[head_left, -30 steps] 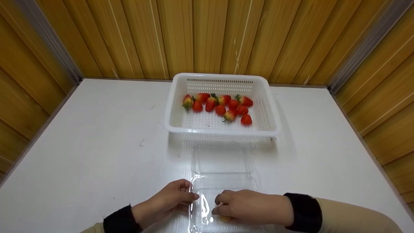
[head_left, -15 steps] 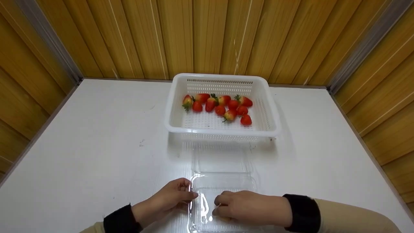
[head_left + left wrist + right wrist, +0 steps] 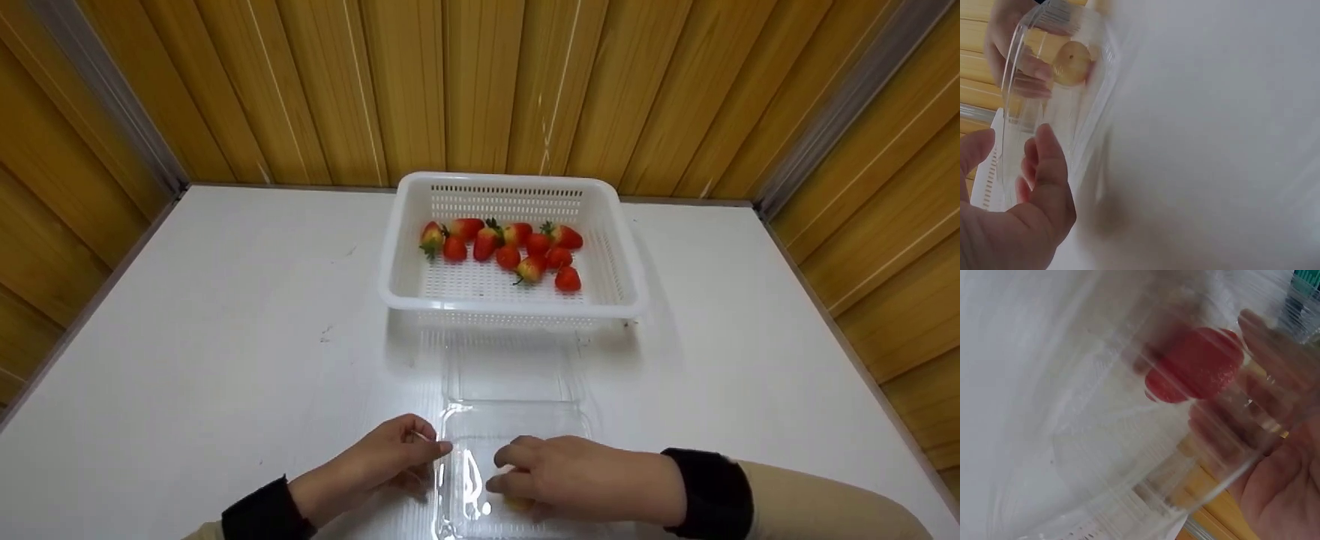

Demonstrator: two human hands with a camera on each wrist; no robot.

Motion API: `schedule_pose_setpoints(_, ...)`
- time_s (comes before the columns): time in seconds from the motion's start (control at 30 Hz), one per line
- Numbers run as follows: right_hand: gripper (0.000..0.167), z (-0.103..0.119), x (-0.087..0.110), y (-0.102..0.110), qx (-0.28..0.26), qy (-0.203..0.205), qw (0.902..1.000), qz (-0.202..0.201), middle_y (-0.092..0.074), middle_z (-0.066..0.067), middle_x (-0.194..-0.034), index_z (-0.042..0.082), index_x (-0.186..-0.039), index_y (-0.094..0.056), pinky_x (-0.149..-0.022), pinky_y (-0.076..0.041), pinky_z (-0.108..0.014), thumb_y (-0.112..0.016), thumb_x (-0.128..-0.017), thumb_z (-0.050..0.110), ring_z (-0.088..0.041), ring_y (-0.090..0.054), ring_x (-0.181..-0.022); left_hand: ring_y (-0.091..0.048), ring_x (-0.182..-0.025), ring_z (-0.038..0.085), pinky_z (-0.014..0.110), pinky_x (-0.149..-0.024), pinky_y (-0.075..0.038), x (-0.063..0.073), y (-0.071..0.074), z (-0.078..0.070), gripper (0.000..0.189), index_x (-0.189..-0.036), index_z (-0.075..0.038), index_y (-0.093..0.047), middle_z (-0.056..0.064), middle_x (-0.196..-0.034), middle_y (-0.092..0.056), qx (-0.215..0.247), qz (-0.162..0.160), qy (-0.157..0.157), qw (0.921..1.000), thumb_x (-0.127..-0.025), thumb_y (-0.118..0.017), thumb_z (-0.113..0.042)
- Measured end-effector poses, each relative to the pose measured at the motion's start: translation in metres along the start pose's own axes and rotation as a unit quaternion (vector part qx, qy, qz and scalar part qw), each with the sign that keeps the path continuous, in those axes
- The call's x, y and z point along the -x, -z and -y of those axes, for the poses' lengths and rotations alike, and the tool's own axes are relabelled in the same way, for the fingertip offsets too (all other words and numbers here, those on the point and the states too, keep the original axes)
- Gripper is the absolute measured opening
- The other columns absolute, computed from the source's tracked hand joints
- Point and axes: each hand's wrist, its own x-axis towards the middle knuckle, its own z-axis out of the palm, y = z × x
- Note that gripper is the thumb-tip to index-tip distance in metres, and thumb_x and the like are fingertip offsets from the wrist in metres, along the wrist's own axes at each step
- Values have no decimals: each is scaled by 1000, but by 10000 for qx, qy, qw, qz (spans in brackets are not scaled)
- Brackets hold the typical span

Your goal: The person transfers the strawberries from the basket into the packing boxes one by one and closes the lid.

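Note:
An unlidded clear plastic clamshell box (image 3: 480,420) lies at the front of the table in the head view, its other half folded out toward the basket. My right hand (image 3: 574,480) is inside the near half and pinches a strawberry (image 3: 519,504). That fruit shows a pale yellow side (image 3: 1072,63) in the left wrist view and a red side (image 3: 1199,365), blurred behind plastic, in the right wrist view. Beside the box's left wall is my left hand (image 3: 382,465). Its thumb and fingers are spread apart, with the rim near the gap between them.
Behind the box stands a white perforated basket (image 3: 517,309) with several red and yellowish strawberries (image 3: 487,244), some with green leaves. Yellow wood-look panels (image 3: 480,90) wall the white table (image 3: 225,337) at the back and sides.
My left hand has eased slightly left, its thumb drawing back from the box's rim. My right hand stays at the strawberry with almost no movement. The basket's strawberries are unchanged.

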Motion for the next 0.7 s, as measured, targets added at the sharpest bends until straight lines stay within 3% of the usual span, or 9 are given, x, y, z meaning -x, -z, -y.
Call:
schedule_pose_setpoints(0.13,49,-12,-3,32,-692,-454,9959,373,-64,-3,-133,20,-139,-60,-89,-58,-18,-76,-93,25,-15,-63,-119,-61,-72,12,24,-66,-58,4,20,-15,26,-108,-5,-54,0,-84,-59,-419,-289,-179,9985,-101,-63,-28)
schedule_pose_setpoints(0.27,47,-40,-5,61,-916,-733,9927,-295,-66,-9,-131,13,-136,-62,-95,-61,-31,-77,-92,22,-22,-66,-119,-63,-77,13,26,-72,-61,6,45,-42,21,-110,-3,-55,1,-91,-58,-480,-821,-412,9946,-102,-60,-21)
schedule_pose_setpoints(0.4,43,-75,-5,83,-830,-854,9869,-1091,-67,-12,-125,6,-127,-65,-94,-62,-37,-80,-88,16,-26,-67,-115,-64,-80,11,27,-76,-62,8,68,-70,24,-116,-1,-52,1,-92,-58,-635,-1130,-614,9897,-103,-58,-21)
schedule_pose_setpoints(0.53,41,-107,-4,104,-838,-1196,9792,-1410,-68,-14,-124,3,-124,-67,-95,-61,-42,-82,-86,11,-29,-67,-115,-64,-82,9,25,-78,-62,5,86,-91,31,-122,1,-49,1,-96,-57,-750,-1310,-795,9853,-104,-57,-23)
schedule_pose_setpoints(0.7,38,-142,-5,125,-1026,-2013,9622,-1518,-68,-18,-123,0,-123,-69,-100,-59,-49,-80,-87,8,-34,-65,-116,-65,-83,7,21,-80,-61,-9,104,-111,36,-129,2,-48,3,-102,-56,-658,-1432,-1062,9818,-105,-55,-22)
